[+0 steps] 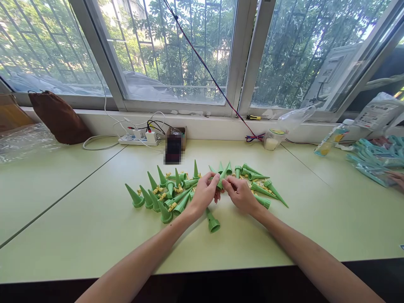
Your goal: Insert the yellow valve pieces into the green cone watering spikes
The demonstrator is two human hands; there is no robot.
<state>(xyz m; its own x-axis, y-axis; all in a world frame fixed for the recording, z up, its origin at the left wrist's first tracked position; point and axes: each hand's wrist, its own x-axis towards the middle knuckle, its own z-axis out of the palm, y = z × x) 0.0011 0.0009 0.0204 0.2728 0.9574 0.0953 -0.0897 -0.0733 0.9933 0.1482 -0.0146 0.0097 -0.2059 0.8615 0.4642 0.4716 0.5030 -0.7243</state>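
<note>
My left hand (pixel 203 193) is closed around a green plastic watering spike (pixel 223 176), its tip pointing up and slightly right. Close beside it, my right hand (pixel 242 194) has thumb and fingers pinched together at the spike's side; whatever they hold is hidden. Several more green spikes lie or stand around both hands, such as an upright spike (pixel 135 197) at the left end. One loose spike (pixel 213 223) lies below my left hand, wide end toward me. Small yellow plastic valves (pixel 172 206) are scattered among the spikes.
Behind the spikes are a small box (pixel 181 136), a power strip (pixel 139 140) and a plastic cup (pixel 272 139). A brown bag (pixel 58 118) leans at the left. At right are a bottle (pixel 333 139), green packets (pixel 375 158) and another person's hand (pixel 397 179).
</note>
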